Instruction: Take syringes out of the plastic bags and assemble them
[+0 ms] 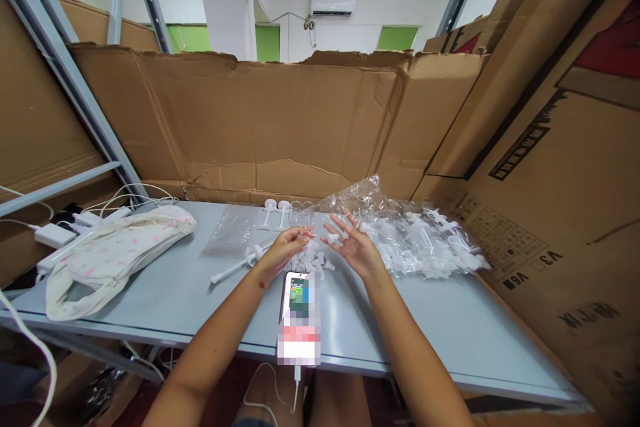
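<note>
left hand [283, 250]: fingers curled down onto the heap of small white plastic parts [313, 259], pinching what looks like one little piece; can't really tell which one.
right hand [353, 243]: fingers spread and loose, palm turned toward the left hand, holding nothing, hovering just above the heap.
heap location: middle of the grey surface [450, 327], between both hands, just past the phone [299, 317].
syringe-like part [240, 265]: lies flat at about 9 o'clock from the left hand, long axis running from 8 o'clock up toward 2 o'clock, plunger end toward the person's left.
upright plungers [277, 212]: two stand on their flat ends at 12 o'clock, just past the heap.
plastic bag [405, 233]: crinkly clear bag full of the same white bits, at 2 o'clock from the right hand.
cloth pouch [115, 253]: far out at 9 o'clock, beside some white chargers.
risk: probably the loose parts getting swept off by a wrist, or rolling onto the phone, since the heap sits so close to it.
</note>
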